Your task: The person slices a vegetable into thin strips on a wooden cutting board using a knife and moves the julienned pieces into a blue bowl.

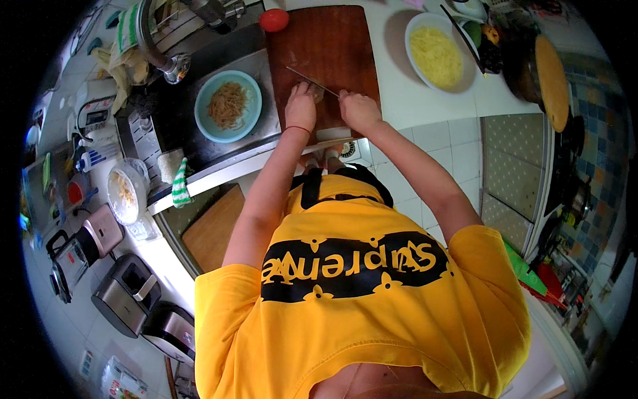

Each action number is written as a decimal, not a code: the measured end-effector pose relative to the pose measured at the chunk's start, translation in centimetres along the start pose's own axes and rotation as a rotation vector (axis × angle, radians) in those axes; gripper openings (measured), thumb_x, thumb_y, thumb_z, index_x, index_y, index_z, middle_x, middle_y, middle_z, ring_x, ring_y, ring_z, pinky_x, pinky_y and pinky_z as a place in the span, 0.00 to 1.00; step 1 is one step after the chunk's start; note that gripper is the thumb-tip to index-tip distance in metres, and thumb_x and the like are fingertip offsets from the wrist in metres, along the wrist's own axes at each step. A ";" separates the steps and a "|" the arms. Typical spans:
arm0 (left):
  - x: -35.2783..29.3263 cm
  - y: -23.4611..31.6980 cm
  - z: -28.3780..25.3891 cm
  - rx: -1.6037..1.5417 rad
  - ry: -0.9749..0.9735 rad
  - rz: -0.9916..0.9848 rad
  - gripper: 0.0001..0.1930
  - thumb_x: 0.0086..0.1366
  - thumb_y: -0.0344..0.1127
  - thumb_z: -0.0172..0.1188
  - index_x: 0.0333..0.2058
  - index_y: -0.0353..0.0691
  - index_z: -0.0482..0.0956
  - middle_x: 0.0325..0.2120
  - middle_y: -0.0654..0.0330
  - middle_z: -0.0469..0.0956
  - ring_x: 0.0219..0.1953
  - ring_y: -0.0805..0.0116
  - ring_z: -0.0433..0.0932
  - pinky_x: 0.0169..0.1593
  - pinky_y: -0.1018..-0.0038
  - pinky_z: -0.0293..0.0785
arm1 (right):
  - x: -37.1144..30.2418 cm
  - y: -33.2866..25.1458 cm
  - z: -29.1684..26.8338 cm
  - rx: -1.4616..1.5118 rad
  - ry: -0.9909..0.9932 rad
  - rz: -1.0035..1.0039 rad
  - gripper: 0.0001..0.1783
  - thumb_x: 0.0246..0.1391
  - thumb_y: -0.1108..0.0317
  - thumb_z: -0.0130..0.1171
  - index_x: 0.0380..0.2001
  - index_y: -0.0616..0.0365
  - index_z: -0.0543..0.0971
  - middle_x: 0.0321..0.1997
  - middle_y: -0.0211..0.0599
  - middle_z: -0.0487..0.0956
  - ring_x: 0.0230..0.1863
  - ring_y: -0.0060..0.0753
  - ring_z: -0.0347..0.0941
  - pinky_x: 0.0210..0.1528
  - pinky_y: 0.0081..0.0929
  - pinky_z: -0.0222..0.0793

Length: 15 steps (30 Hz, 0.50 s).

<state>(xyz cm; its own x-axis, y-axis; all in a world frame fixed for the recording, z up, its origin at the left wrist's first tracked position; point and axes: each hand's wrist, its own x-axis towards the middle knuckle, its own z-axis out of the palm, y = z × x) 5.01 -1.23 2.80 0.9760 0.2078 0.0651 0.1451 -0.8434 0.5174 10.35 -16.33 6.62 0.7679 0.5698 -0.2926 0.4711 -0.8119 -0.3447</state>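
Observation:
My right hand (pixel 359 110) grips a knife (pixel 311 81) by its handle over a reddish-brown cutting board (pixel 325 46). The thin blade points up and to the left across the board, passing just beyond my left fingertips. My left hand (pixel 301 105) is closed and pressed down beside the blade, with a red cord round its wrist. A small pale piece of food (pixel 318 95) shows at its fingers, too small to name. On the board's far left corner lies a red tomato (pixel 273 20).
Left of the board, a light-blue bowl (pixel 201 106) with brownish shreds stands in the sink area (pixel 179 136), near a curved faucet (pixel 154 53). A white bowl (pixel 413 72) of pale yellow shreds stands at the right. A clear container (pixel 127 193) sits on the left counter.

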 end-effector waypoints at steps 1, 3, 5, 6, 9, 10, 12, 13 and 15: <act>0.0 -0.2 0.3 0.006 0.021 0.006 0.12 0.56 0.30 0.50 0.38 0.38 0.76 0.42 0.58 0.71 0.46 0.56 0.68 0.49 0.67 0.68 | 0.0 0.0 -0.3 0.023 -0.038 0.036 0.11 0.52 0.68 0.43 0.32 0.63 0.72 0.30 0.57 0.77 0.35 0.55 0.75 0.37 0.47 0.70; -0.1 -0.5 0.7 0.019 0.049 0.023 0.12 0.56 0.30 0.50 0.39 0.38 0.76 0.42 0.57 0.71 0.47 0.56 0.68 0.48 0.67 0.68 | 0.3 0.8 -0.6 0.076 0.004 0.015 0.12 0.53 0.67 0.42 0.32 0.63 0.73 0.29 0.56 0.77 0.35 0.56 0.74 0.38 0.48 0.70; -0.1 -0.7 1.0 0.036 0.065 0.043 0.12 0.57 0.30 0.50 0.40 0.38 0.76 0.42 0.57 0.71 0.47 0.56 0.68 0.48 0.66 0.68 | 0.1 1.6 -1.2 0.057 -0.012 -0.015 0.13 0.54 0.66 0.41 0.33 0.62 0.73 0.30 0.54 0.77 0.34 0.56 0.74 0.38 0.49 0.69; -0.1 -0.7 1.0 0.035 0.059 0.039 0.12 0.57 0.30 0.50 0.40 0.38 0.76 0.43 0.57 0.71 0.47 0.56 0.68 0.49 0.66 0.68 | -0.2 1.4 -1.6 0.046 -0.028 -0.029 0.12 0.54 0.66 0.42 0.33 0.62 0.73 0.30 0.54 0.77 0.35 0.56 0.74 0.38 0.49 0.69; -0.2 -0.7 0.9 0.015 0.046 0.027 0.13 0.57 0.30 0.50 0.41 0.39 0.75 0.43 0.57 0.70 0.47 0.56 0.68 0.49 0.66 0.68 | -0.8 1.0 -2.2 0.022 -0.068 -0.075 0.11 0.52 0.68 0.43 0.32 0.62 0.73 0.31 0.55 0.77 0.35 0.55 0.74 0.38 0.48 0.70; -0.2 -0.6 0.9 -0.005 0.045 0.022 0.13 0.57 0.30 0.50 0.41 0.39 0.75 0.43 0.57 0.70 0.47 0.56 0.68 0.49 0.66 0.68 | -0.7 1.0 -2.1 0.019 -0.075 -0.092 0.11 0.51 0.69 0.43 0.31 0.62 0.74 0.32 0.55 0.77 0.35 0.55 0.75 0.38 0.48 0.70; -0.2 -0.5 0.7 -0.011 0.026 0.012 0.13 0.57 0.30 0.50 0.41 0.40 0.75 0.43 0.57 0.70 0.47 0.56 0.68 0.49 0.66 0.68 | -0.1 0.7 -1.5 0.003 -0.084 -0.086 0.10 0.50 0.70 0.44 0.30 0.62 0.74 0.32 0.55 0.77 0.35 0.55 0.75 0.38 0.48 0.70; -0.1 -0.5 0.7 0.002 0.007 0.008 0.13 0.57 0.30 0.50 0.41 0.40 0.75 0.43 0.57 0.70 0.47 0.56 0.68 0.49 0.66 0.68 | 0.6 0.1 -1.2 -0.012 -0.085 -0.063 0.10 0.49 0.70 0.44 0.30 0.62 0.74 0.32 0.55 0.77 0.35 0.55 0.75 0.38 0.48 0.70; 0.1 -0.3 0.4 0.015 -0.023 0.000 0.13 0.56 0.30 0.50 0.41 0.40 0.75 0.43 0.57 0.70 0.47 0.56 0.68 0.49 0.66 0.68 | 1.6 -0.4 -0.4 -0.017 -0.064 -0.034 0.10 0.49 0.70 0.44 0.29 0.62 0.75 0.32 0.55 0.77 0.35 0.55 0.75 0.38 0.48 0.70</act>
<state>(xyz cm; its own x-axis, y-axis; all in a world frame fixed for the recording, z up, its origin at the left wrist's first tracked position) 5.13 -1.11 2.33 0.9795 0.1962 0.0453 0.1471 -0.8508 0.5045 11.61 -15.14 6.67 0.7224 0.6035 -0.3375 0.5043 -0.7938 -0.3400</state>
